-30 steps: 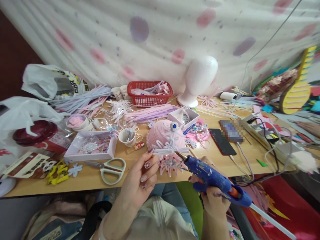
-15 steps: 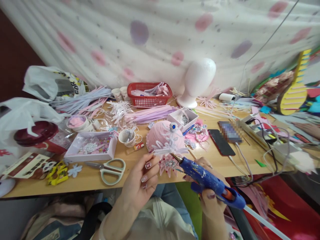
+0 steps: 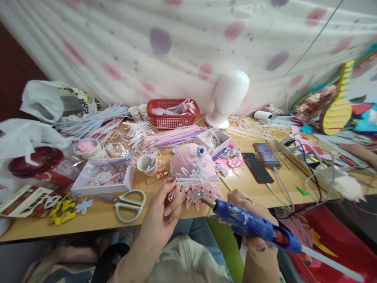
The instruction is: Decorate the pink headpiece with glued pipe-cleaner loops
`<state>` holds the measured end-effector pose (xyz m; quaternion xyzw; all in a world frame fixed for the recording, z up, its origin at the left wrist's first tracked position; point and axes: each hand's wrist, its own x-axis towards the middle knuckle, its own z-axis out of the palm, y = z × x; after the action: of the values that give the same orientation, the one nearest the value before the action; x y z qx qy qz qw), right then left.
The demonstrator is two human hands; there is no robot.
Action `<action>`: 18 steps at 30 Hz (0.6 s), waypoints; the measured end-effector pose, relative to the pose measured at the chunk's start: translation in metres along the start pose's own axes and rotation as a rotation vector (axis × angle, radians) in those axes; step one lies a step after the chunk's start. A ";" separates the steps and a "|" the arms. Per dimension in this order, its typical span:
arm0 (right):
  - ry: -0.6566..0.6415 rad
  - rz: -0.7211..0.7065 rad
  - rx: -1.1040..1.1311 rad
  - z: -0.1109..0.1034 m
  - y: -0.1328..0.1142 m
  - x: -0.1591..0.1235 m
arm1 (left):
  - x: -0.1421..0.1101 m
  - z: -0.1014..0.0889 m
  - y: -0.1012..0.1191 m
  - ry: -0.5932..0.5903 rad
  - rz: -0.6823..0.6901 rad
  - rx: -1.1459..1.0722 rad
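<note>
My right hand (image 3: 256, 239) is wrapped round a blue hot glue gun (image 3: 244, 218), with a white glue stick (image 3: 330, 263) running out of its back end. The gun's metal tip points left, close to a pink flower ornament (image 3: 200, 194) with red and silvery beads. To the left of that ornament, my left hand (image 3: 163, 206) has its fingers curled and thumb and forefinger pinched; whatever they hold is too small to make out. Just beyond both hands sits a pink dome-shaped piece (image 3: 182, 161) bearing pale fuzzy flowers and a blue gem (image 3: 200, 151).
Scissors (image 3: 131, 206) and a white box of beads (image 3: 103, 188) lie to the left. A red basket (image 3: 173, 122) and a white foam head (image 3: 231, 92) stand at the back. Two phones (image 3: 257, 169) and cables lie right. Another person's hand (image 3: 357, 153) is at far right.
The glue gun's tip has dropped from the pale fuzzy flowers to beside the beaded pink ornament. My left hand has shifted slightly left and stays pinched; the view has moved a little.
</note>
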<state>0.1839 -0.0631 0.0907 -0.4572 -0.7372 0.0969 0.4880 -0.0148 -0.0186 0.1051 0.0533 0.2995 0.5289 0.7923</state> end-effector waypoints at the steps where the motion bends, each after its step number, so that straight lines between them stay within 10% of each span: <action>1: -0.032 0.013 0.067 -0.006 0.002 0.000 | 0.000 -0.001 0.000 0.002 0.017 -0.003; 4: -0.040 0.175 0.184 -0.026 0.018 -0.011 | 0.000 -0.001 0.002 0.044 0.025 -0.054; 11: 0.453 0.889 -0.237 -0.052 0.089 -0.038 | 0.002 0.003 0.005 0.155 0.035 -0.174; 18: 0.354 0.896 -0.354 -0.041 0.141 -0.021 | 0.005 -0.011 0.010 0.003 0.041 -0.119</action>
<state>0.3011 -0.0124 0.0152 -0.8133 -0.3802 0.0911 0.4309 -0.0280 -0.0127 0.0981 0.0111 0.2676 0.5619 0.7827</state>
